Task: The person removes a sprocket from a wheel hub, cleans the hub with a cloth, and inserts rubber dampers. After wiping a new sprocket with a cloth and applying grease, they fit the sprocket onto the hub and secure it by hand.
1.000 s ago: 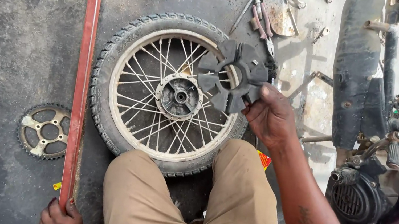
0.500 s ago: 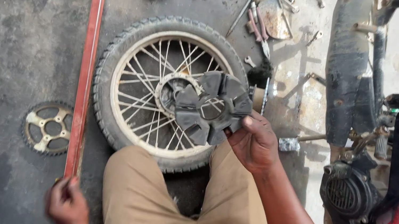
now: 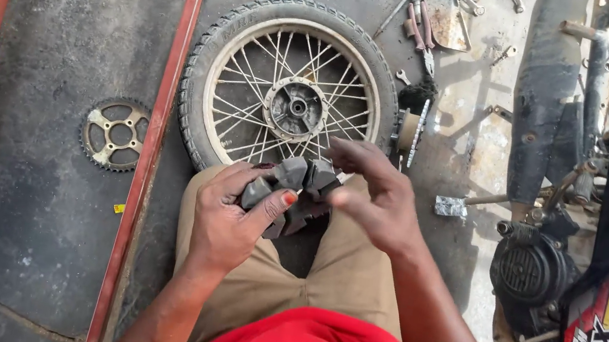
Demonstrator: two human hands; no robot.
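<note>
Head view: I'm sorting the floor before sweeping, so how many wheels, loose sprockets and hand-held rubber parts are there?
Spoked wheels: 1
Loose sprockets: 1
Dark rubber damper parts, held in left hand and right hand: 1
Total: 3
The hand tools at the top are too jumbled to count.

Lit evenly by bright daylight, strongest at upper right, where pale concrete floor (image 3: 463,132) is nearing overexposure. Casting soft shadows leftward and downward beneath spoked wheel (image 3: 292,95) and scattered tools (image 3: 429,19). Showing slight motion blur on right hand (image 3: 374,195). Bending straight red rail (image 3: 152,145) slightly near left edge. Holding sharp focus centrally.
</note>
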